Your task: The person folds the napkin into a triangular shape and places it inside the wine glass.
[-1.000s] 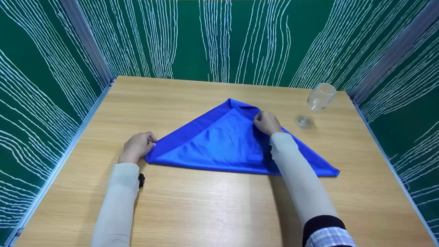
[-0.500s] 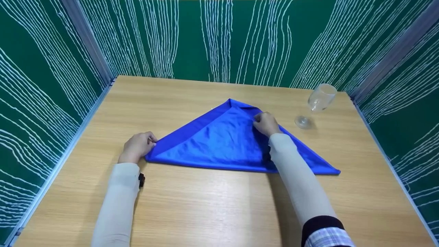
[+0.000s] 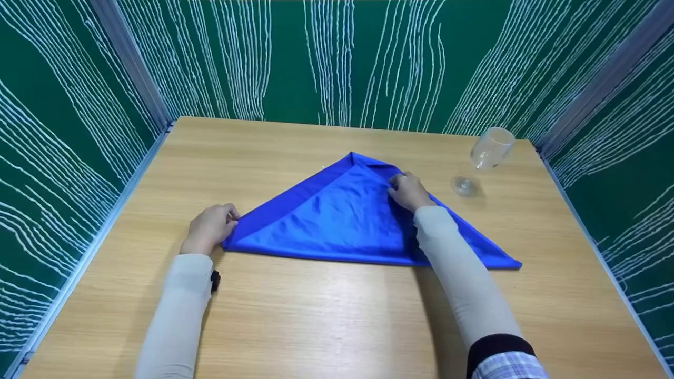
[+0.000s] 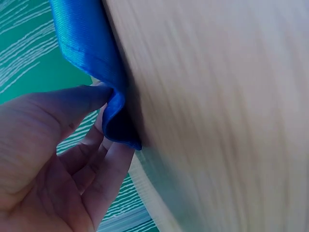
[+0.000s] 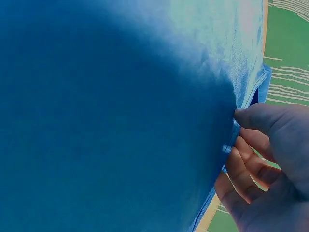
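Note:
A shiny blue cloth (image 3: 326,221) lies folded into a wide triangle on the wooden table, its long edge toward me and its peak pointing away. Along the upper left side runs a darker folded band (image 3: 295,197). My left hand (image 3: 211,226) pinches the cloth's left corner; in the left wrist view the thumb and fingers hold the curled end (image 4: 118,116). At the upper right side, my right hand (image 3: 409,190) pinches the hemmed edge (image 5: 236,126) between thumb and fingers. My right forearm covers part of the cloth's right half.
A clear stemmed glass (image 3: 492,150) stands at the back right, beyond my right hand. Green panels (image 3: 295,63) with white wavy lines enclose the back and both sides of the wooden table (image 3: 316,321).
The cloth's near edge has shifted very slightly. Both hands keep their hold in nearly the same places.

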`<act>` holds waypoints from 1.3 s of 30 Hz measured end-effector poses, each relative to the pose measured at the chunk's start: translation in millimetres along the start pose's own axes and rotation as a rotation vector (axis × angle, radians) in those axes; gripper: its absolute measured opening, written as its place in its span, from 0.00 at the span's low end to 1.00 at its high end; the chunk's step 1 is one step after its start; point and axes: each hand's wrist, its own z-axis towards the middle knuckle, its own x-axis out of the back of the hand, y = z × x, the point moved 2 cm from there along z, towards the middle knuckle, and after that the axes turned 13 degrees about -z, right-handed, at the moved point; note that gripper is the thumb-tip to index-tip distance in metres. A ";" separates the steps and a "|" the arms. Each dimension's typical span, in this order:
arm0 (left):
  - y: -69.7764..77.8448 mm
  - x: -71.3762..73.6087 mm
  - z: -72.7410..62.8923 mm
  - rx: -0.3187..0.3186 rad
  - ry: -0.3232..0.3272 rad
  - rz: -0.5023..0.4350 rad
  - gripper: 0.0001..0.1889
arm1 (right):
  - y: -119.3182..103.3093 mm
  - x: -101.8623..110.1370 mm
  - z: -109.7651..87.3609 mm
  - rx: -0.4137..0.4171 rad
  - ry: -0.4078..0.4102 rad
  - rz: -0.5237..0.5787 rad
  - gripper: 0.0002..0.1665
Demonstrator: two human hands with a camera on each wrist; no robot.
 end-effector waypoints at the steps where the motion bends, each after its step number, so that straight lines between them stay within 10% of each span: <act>1: 0.6 0.0 -0.6 -0.006 -0.002 0.003 0.07 | 0.2 0.3 -0.8 0.000 0.001 -0.003 0.21; 39: 29.0 -14.6 -28.3 -0.241 -0.028 0.140 0.14 | -2.4 -1.6 -25.8 0.070 -0.046 -0.041 0.18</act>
